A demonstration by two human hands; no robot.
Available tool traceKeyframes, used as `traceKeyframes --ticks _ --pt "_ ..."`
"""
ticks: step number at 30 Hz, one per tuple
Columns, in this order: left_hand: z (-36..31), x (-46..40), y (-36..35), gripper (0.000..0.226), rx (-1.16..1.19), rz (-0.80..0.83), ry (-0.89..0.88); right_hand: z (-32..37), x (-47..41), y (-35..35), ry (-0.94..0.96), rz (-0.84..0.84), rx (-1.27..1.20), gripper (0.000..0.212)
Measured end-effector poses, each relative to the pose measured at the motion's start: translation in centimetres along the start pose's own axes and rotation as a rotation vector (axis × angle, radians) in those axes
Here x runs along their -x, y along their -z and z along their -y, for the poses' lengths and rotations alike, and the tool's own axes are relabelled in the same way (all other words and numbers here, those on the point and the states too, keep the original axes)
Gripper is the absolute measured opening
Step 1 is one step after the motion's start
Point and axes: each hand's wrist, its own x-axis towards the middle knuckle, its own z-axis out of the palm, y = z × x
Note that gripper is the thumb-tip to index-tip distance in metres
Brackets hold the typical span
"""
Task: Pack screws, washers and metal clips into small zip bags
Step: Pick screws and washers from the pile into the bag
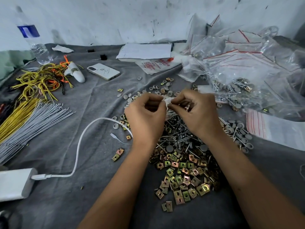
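Note:
My left hand (145, 113) and my right hand (196, 111) meet above the parts pile, and both pinch the top edge of a small clear zip bag (167, 103); most of the bag is hidden behind my fingers. Under my hands lies a heap of silver screws (178, 138). Closer to me spreads a pile of brass-coloured metal clips (184, 177). Grey round washers (158, 90) are scattered beyond my hands and at the right (242, 134).
Filled zip bags (247, 76) are heaped at the back right, with a stack of empty bags (280, 128) beside them. At the left lie cable ties (33, 119), yellow wires (38, 80), a phone (103, 71), a water bottle (34, 42) and a power bank (14, 184) with its white cable (79, 146).

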Motion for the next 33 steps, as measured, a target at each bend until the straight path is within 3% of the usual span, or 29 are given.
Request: traceKeyframes --ticks 6,11,13,15,17,22,28,33 --pt "0.1 -0.6 0.2 0.024 0.078 -0.133 0.05 0.0 -0.2 0.0 0.113 0.109 0.105 0.017" --pt "0.6 -0.7 0.2 0.019 0.011 -0.169 0.014 -0.5 -0.5 1.2 0.128 -0.02 0.099 0.013" --pt "0.7 -0.7 0.1 0.016 -0.006 -0.173 0.003 -1.0 -0.6 1.4 0.066 0.078 0.203 0.021" --pt "0.8 -0.7 0.1 0.017 -0.021 -0.17 -0.003 -1.5 -0.6 1.4 -0.059 0.288 0.371 0.037" --pt "0.9 -0.7 0.1 0.019 -0.029 -0.163 -0.005 -1.8 -0.5 1.2 -0.114 0.392 0.404 0.037" --pt "1.0 -0.5 -0.1 0.017 -0.09 -0.116 -0.042 -1.5 -0.6 1.2 -0.062 0.304 0.294 0.016" --pt "1.2 -0.4 -0.2 0.011 -0.154 -0.08 -0.132 -1.3 -0.5 1.9 -0.048 0.056 0.144 0.011" --pt "1.4 -0.3 -0.3 0.011 -0.179 -0.058 -0.211 -0.4 -0.5 1.8 0.077 0.053 0.118 0.013"
